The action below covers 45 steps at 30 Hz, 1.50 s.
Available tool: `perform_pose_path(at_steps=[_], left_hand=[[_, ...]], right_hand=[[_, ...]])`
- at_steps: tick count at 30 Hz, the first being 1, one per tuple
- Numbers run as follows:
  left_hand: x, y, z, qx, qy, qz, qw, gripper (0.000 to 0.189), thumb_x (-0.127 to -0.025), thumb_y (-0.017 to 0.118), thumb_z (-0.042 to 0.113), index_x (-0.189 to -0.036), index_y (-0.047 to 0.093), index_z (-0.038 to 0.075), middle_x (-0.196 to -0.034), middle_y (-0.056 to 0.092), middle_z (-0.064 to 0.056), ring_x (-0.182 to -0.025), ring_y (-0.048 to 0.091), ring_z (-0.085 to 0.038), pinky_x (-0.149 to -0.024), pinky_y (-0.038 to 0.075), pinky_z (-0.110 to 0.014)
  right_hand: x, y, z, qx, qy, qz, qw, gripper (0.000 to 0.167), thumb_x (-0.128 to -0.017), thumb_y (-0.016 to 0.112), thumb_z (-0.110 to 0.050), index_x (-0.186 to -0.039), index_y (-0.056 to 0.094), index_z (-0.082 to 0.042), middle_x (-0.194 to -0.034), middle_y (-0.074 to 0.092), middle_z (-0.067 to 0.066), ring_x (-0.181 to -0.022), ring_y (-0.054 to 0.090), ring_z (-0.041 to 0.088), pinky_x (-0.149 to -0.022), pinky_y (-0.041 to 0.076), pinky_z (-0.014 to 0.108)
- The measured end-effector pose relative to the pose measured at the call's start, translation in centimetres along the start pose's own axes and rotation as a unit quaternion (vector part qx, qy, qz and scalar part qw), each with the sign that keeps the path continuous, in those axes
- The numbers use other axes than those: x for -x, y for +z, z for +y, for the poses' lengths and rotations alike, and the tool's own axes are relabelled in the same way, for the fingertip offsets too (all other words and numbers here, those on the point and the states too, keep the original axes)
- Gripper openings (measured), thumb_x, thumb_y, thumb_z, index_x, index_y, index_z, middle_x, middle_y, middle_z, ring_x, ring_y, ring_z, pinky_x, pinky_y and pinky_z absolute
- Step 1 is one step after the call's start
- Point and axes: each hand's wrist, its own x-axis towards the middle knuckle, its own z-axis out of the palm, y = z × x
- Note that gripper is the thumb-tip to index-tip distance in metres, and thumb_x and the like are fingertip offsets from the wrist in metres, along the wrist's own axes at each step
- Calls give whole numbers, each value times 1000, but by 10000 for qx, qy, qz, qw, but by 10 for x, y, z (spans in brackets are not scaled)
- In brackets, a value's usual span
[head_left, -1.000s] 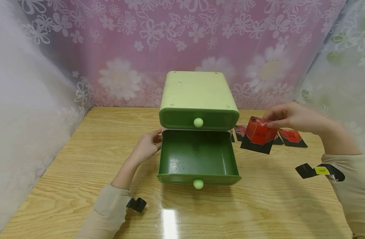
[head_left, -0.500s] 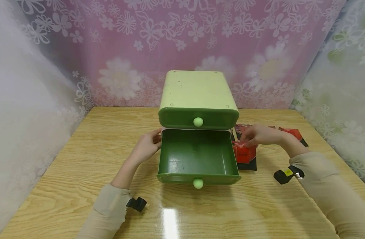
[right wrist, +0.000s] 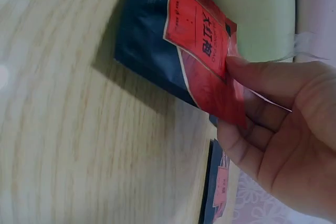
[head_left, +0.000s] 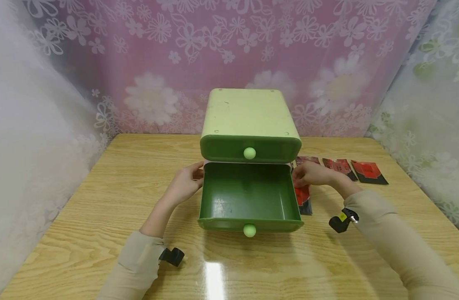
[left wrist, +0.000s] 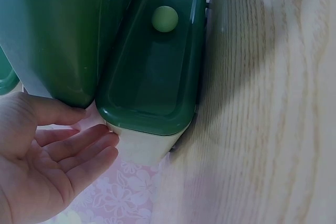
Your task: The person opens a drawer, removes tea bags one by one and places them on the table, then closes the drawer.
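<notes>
A cream drawer cabinet (head_left: pixel 249 112) with green fronts stands on the table. Its middle drawer (head_left: pixel 248 196) is pulled out, with nothing visible inside. My left hand (head_left: pixel 182 185) is at the cabinet's left side; in the left wrist view its fingertips touch the pale casing and its thumb lies by the pulled-out drawer. My right hand (head_left: pixel 313 174) pinches a red-and-black tea packet (right wrist: pixel 202 45) by its top edge, thumb on the printed face. In the head view, that packet is beside the drawer's right wall, partly hidden by hand and drawer.
More tea packets, including one at the right end (head_left: pixel 369 171), lie in a row on the table (head_left: pixel 101 200) right of the cabinet. A closed bottom drawer (left wrist: pixel 152 77) shows in the left wrist view. A floral curtain (head_left: pixel 229 50) hangs behind.
My right hand has carried the tea packet left and down from above the row to the drawer's right side. My left hand and the cabinet stay put.
</notes>
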Motion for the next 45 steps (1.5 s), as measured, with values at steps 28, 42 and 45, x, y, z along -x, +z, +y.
perform_pose_path(at_steps=[28,42,45], left_hand=[[0,0,0,62,50,17,10000,54,-90,55,9,-140,38,-2,-116,61,-18,-108,58,-29,-86,48,-40],[0,-1,0,61,65,30,10000,54,-89,56,7,-139,39,-1,-116,61,-18,-108,58,-28,-88,47,-40],[-1,-1,0,60,89,30,9999,54,-87,55,5,-139,39,-1,-115,61,-18,-108,58,-29,-87,48,-40]], right_hand=[[-9,16,5,737,76,792,9941,8,-83,64,-4,-76,65,-7,-68,58,-1,-59,48,12,-56,40,28],[16,0,-19,783,119,1788,9807,8,-89,61,-7,-90,68,-3,-83,65,5,-73,56,19,-64,46,35],[28,-4,-32,773,125,1909,9785,10,-90,60,-10,-94,67,-4,-88,66,7,-77,59,22,-67,48,38]])
